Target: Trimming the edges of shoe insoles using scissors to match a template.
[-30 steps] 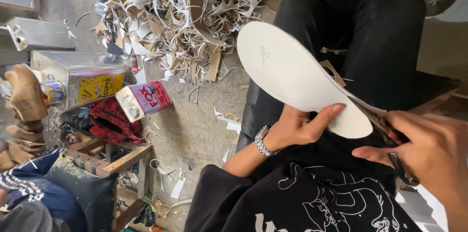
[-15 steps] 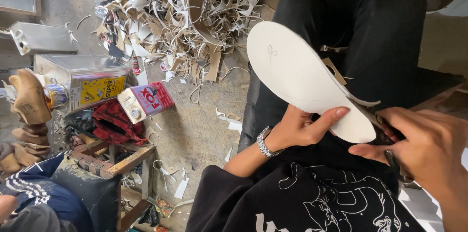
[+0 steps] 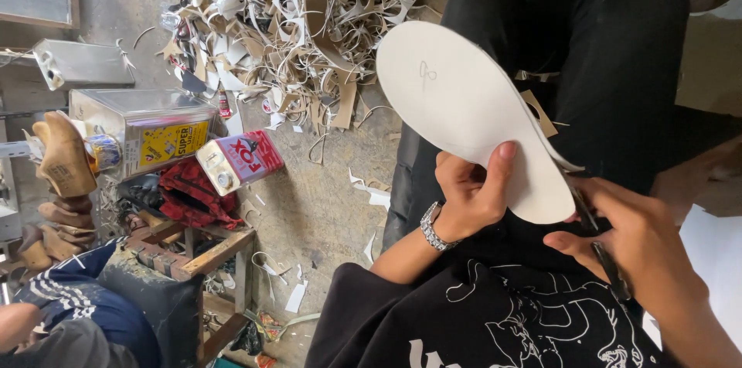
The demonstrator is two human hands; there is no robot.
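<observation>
Diagonally, white insole [image 3: 471, 117], toe upper-left, heel seemingly lower-right

White insole [image 3: 464, 109] – flat, sole-shaped, tilted over lap – dark scissors [image 3: 599, 244] at its edge.

a heap of offcut strips [image 3: 286, 20] lies near two metal tins [image 3: 147, 132], a red cloth [image 3: 189, 198] and wooden lasts [image 3: 62, 155].

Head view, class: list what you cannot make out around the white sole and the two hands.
- Tool in the right hand: mostly covered by the fingers; its kind is unclear.
- Sole: heel edge hidden behind the left hand and right fingers.
- Mark on the sole: too small to tell.
- Right hand: its wrist is cut off by the frame's right edge.
- Another person, lower left: cut off by the frame's edge.
</observation>
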